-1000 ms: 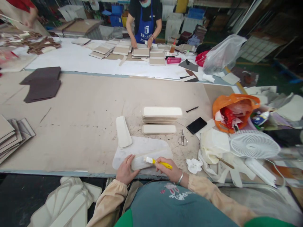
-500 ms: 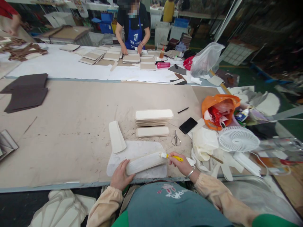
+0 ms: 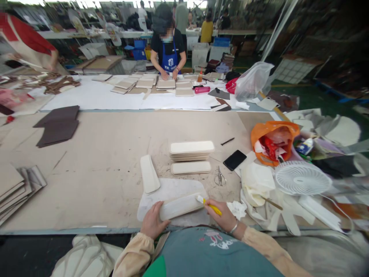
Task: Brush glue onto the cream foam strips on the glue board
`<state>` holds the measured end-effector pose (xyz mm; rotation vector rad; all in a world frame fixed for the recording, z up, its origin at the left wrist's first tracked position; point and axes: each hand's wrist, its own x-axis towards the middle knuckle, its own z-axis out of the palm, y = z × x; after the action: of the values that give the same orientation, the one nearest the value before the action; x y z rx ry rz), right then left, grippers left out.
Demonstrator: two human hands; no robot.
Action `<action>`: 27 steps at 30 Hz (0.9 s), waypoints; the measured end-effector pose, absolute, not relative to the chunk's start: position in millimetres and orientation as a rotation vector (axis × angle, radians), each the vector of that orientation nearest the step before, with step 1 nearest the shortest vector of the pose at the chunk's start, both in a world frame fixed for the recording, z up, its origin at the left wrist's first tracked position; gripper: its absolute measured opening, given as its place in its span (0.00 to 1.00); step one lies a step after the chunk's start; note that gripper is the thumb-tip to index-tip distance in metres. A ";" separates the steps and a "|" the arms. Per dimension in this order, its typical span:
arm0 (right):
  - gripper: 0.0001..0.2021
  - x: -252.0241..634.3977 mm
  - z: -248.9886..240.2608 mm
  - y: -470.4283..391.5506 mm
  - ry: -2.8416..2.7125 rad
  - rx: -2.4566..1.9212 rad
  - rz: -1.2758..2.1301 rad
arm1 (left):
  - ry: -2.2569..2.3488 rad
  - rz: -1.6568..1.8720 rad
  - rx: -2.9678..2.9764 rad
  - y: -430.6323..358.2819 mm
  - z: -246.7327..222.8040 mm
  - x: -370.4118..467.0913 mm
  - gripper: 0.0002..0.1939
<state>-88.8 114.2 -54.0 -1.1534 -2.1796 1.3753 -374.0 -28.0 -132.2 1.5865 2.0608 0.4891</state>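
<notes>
A long pale strip with rounded ends (image 3: 181, 206) lies slightly tilted over a whitish sheet (image 3: 147, 200) near the table's front edge. My left hand (image 3: 155, 220) grips the strip's left end, thumb below and fingers above. In my right hand (image 3: 221, 216) is a brush with a yellow handle (image 3: 213, 208); its white bristles touch the strip near the right end. Two overlapping pale strips (image 3: 149, 174) rest at the sheet's upper left. Behind it are a taller stack of strips (image 3: 191, 147) and a lower stack (image 3: 190, 167).
Right of the stacks lie scissors (image 3: 220, 177), a black phone (image 3: 235, 160) and a dark pen (image 3: 227, 141). Farther right are a white fan (image 3: 302, 177) and an orange bag (image 3: 256, 138). Dark brown sheets (image 3: 62, 125) lie left. A person in a blue apron (image 3: 169, 57) works across the table.
The camera view has tilted up and shifted left, so the table appears lower and farther right. My right hand still holds the brush on the strip, its handle now slanting more steeply.
</notes>
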 end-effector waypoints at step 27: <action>0.11 -42.9 -64.0 109.4 -1.793 -1.525 1.195 | 2.623 0.229 0.860 76.9 -132.7 -471.0 0.21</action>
<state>-42.9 109.4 -64.0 -1.5245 -1.7933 1.1946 -471.0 76.9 -132.7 0.8596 2.6229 0.2288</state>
